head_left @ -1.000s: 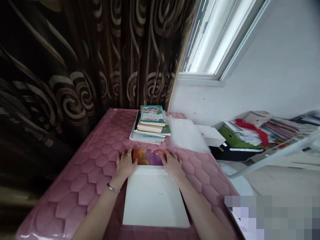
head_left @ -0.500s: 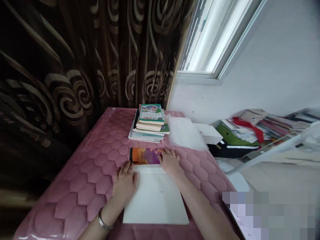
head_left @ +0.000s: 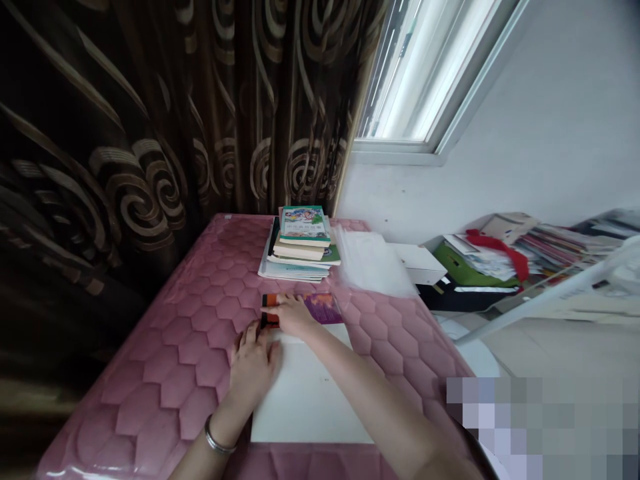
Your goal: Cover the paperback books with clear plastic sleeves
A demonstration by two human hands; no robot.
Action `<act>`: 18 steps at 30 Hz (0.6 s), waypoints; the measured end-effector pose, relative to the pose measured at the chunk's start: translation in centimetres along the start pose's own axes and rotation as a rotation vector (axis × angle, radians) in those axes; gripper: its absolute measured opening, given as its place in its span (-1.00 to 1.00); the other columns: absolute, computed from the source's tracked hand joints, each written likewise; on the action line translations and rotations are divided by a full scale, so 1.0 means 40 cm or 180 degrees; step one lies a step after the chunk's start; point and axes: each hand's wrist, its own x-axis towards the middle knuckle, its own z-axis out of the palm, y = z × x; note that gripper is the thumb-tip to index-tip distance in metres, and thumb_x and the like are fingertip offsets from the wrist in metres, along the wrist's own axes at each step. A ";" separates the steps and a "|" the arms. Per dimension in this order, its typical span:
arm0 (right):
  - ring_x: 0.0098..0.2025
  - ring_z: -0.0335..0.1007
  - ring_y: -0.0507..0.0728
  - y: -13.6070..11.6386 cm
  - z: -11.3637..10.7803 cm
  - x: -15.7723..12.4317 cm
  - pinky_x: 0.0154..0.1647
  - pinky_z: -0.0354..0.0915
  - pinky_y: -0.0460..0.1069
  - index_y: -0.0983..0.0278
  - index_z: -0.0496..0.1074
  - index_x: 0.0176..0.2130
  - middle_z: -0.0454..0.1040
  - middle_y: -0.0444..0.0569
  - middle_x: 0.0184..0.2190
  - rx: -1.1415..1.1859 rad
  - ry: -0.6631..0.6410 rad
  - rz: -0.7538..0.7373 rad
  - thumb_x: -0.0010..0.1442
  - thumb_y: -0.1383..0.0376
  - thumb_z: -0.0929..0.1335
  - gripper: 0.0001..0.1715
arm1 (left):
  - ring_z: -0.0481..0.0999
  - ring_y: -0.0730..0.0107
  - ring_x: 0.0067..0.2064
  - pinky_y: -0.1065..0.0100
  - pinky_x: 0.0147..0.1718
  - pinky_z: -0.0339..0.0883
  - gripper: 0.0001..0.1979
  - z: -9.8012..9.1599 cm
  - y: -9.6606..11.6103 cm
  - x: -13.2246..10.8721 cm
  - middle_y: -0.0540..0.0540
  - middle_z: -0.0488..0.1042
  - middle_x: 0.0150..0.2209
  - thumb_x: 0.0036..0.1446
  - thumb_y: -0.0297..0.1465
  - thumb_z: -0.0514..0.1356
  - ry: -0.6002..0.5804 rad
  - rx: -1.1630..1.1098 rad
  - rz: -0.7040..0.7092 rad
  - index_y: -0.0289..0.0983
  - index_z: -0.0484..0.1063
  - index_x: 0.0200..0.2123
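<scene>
A book with an orange and purple cover (head_left: 323, 308) lies on the pink quilted surface, its lower part under a large white sheet of paper (head_left: 313, 407). Across the book's left half rests my right hand (head_left: 293, 315), fingers stretched out toward the dark left edge. My left hand (head_left: 254, 357) lies flat with its fingers extended, at the left edge of the paper and by the book's lower left corner. Neither hand grips anything. My right forearm hides part of the sheet's right side.
Behind the book stands a stack of books (head_left: 303, 247). Translucent plastic sheets (head_left: 373, 260) and a white box (head_left: 420, 263) lie to its right. The pink quilted surface (head_left: 170, 353) reaches a patterned curtain (head_left: 225, 100). Piled papers and a red strap (head_left: 505, 250) are at far right.
My right hand has slid left across the cover, from the book's right end to its left part. The purple right end now shows. My left hand has stayed nearly in place.
</scene>
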 end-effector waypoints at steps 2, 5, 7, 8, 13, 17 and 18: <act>0.11 0.14 0.29 0.006 -0.002 0.022 0.05 0.03 0.19 -0.12 0.24 0.19 0.29 0.05 0.10 0.0011 0.0058 0.0263 0.24 0.36 0.15 -0.40 | 0.26 0.12 0.19 0.11 0.15 0.10 -0.55 0.002 -0.001 0.001 -0.20 0.24 0.23 0.25 -0.25 -0.07 -0.0004 0.0009 -0.0025 -0.24 0.33 0.13; 0.15 0.14 0.30 0.013 0.002 0.047 0.08 0.02 0.22 -0.05 0.21 0.22 0.23 0.07 0.19 0.0185 0.0148 0.0565 0.24 0.35 0.12 -0.39 | 0.26 0.12 0.19 0.11 0.14 0.11 -0.54 0.003 -0.002 0.003 -0.19 0.24 0.23 0.24 -0.24 -0.07 -0.0010 0.0004 -0.0053 -0.22 0.33 0.13; 0.15 0.16 0.29 0.021 0.006 0.051 0.08 0.04 0.22 -0.04 0.22 0.21 0.25 0.05 0.19 0.0298 0.0154 0.0627 0.24 0.32 0.13 -0.41 | 0.27 0.13 0.18 0.11 0.15 0.10 -0.54 0.000 -0.001 0.003 -0.19 0.25 0.23 0.25 -0.24 -0.07 -0.0009 -0.0002 -0.0043 -0.23 0.34 0.13; 0.14 0.17 0.28 0.028 0.007 0.048 0.08 0.06 0.21 -0.03 0.22 0.21 0.26 0.03 0.18 0.0339 0.0167 0.0633 0.25 0.30 0.14 -0.43 | 0.27 0.12 0.18 0.11 0.15 0.10 -0.54 -0.001 -0.001 0.003 -0.20 0.26 0.22 0.25 -0.23 -0.07 -0.0009 -0.0002 -0.0030 -0.24 0.35 0.12; 0.17 0.12 0.27 0.109 0.002 -0.032 0.07 0.11 0.20 0.06 0.26 0.19 0.29 0.02 0.14 0.0469 0.0385 0.0837 0.23 0.24 0.22 -0.47 | 0.27 0.12 0.19 0.09 0.15 0.12 -0.53 0.002 -0.003 0.002 -0.22 0.25 0.23 0.26 -0.23 -0.08 0.0036 0.0012 0.0028 -0.25 0.32 0.14; 0.15 0.17 0.25 0.207 0.003 -0.146 0.07 0.12 0.15 0.05 0.35 0.11 0.33 -0.03 0.11 0.0795 0.0660 0.1256 0.17 0.20 0.31 -0.52 | 0.26 0.13 0.20 0.10 0.17 0.08 -0.55 0.004 -0.002 0.002 -0.21 0.25 0.23 0.26 -0.25 -0.08 0.0098 0.0051 0.0098 -0.25 0.34 0.13; 0.13 0.20 0.25 0.230 0.007 -0.172 0.05 0.15 0.12 0.06 0.36 0.10 0.34 -0.03 0.09 0.0871 0.0722 0.1415 0.14 0.18 0.35 -0.49 | 0.27 0.13 0.20 0.10 0.17 0.08 -0.55 0.004 -0.002 0.003 -0.21 0.24 0.24 0.26 -0.26 -0.08 0.0100 0.0063 0.0113 -0.26 0.34 0.13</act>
